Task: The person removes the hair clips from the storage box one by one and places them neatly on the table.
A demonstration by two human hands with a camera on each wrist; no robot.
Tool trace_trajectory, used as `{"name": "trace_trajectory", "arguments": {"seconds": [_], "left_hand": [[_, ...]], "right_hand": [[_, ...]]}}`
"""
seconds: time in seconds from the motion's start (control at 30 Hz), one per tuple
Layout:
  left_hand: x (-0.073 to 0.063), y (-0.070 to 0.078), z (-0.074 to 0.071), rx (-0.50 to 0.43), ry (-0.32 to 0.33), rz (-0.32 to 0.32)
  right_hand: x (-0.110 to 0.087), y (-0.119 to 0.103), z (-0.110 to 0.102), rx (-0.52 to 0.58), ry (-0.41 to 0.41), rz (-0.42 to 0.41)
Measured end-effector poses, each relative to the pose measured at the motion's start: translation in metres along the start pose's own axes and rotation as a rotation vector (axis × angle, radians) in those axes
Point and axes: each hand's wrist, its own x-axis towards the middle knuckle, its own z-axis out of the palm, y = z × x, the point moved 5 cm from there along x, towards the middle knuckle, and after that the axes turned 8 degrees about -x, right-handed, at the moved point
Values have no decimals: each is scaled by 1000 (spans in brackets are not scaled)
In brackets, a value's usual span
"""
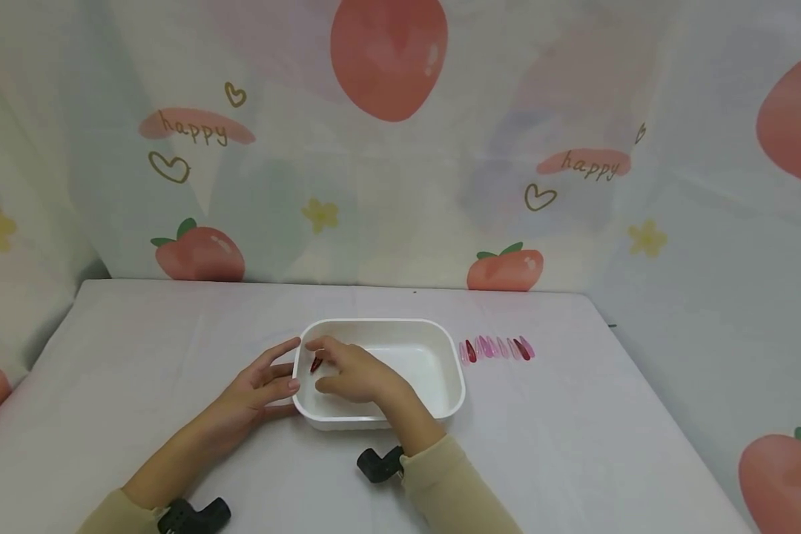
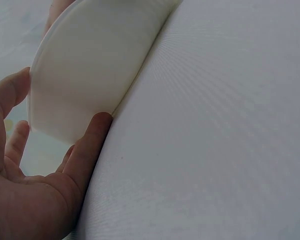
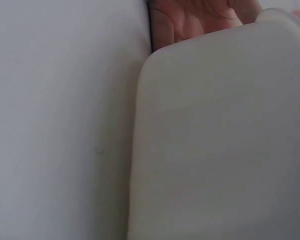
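A white rectangular tray (image 1: 400, 322) lies on the table. One dark red snap hair clip (image 1: 316, 364) is inside it, near the left end. My right hand (image 1: 360, 377) reaches over the front rim into the tray, index finger and thumb apart on either side of the clip. Outside the left end, my left hand (image 1: 250, 398) has its fingers spread, their tips at the tray wall. The left wrist view shows that hand's fingertips against the tray's outer wall (image 2: 90, 70). In the right wrist view the long outer wall (image 3: 220, 130) hides the right hand.
Right of the tray, several pink and dark red hair clips (image 1: 497, 348) lie side by side in a row. A white cloth covers the table (image 1: 574, 430). Behind it hangs a printed backdrop (image 1: 400, 185) with fruit and "happy" lettering.
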Motion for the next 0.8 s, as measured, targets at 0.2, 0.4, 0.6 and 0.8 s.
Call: {"name": "trace_trajectory", "arguments": {"seconds": [0.2,0.4,0.6,0.8], "left_hand": [[0,0,0,-2,4,-1],[0,-1,0,-12,2,7],[1,-2,-1,-6,5,8],[1,-2,-1,0,7,4]], "right_hand": [[2,0,3,-152,9,7],[2,-3,5,-342,0,-39],[1,-2,5,-345,-9,-32],[1,-1,5,-313,-9,-18]]}}
